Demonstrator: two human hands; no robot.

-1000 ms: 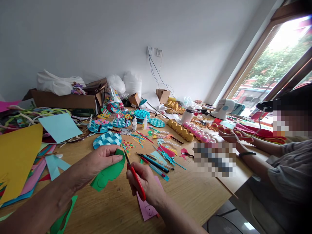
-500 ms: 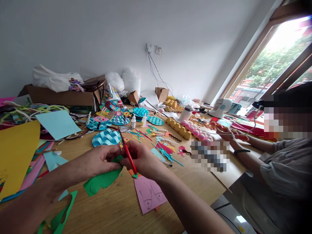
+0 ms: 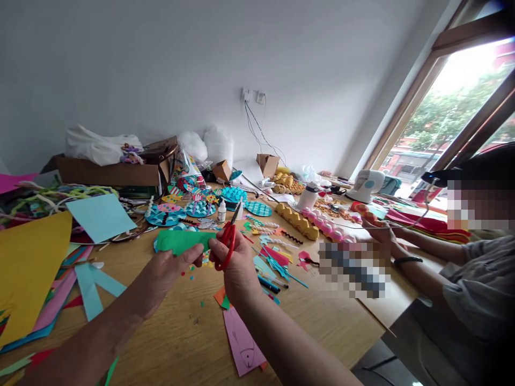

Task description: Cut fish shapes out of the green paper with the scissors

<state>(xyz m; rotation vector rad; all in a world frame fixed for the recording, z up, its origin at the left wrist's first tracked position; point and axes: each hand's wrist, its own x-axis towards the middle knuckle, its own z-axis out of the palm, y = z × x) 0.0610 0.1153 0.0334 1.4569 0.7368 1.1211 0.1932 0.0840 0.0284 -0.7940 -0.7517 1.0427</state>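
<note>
A piece of green paper (image 3: 183,242) is held up above the wooden table, and my left hand (image 3: 175,262) grips its lower edge. Red-handled scissors (image 3: 228,244) are in my right hand (image 3: 239,262), with their blades pointing up and away. The fingers of my right hand also touch the right end of the green paper. Below my right hand lies a pink sheet (image 3: 243,346) with a fish drawn on it. Small orange and green paper pieces touch its upper edge.
Blue wavy discs (image 3: 167,213) with paper fish, a small white bottle (image 3: 221,212) and pens (image 3: 269,284) lie beyond my hands. Coloured sheets (image 3: 32,268) are piled at left. Yellow egg-carton strip (image 3: 298,221) stands right of centre. A person's hands (image 3: 378,228) hold something at right.
Both hands have risen with the green paper, which is now turned more level. The scissors have swung to point up and right. The view has shifted slightly.
</note>
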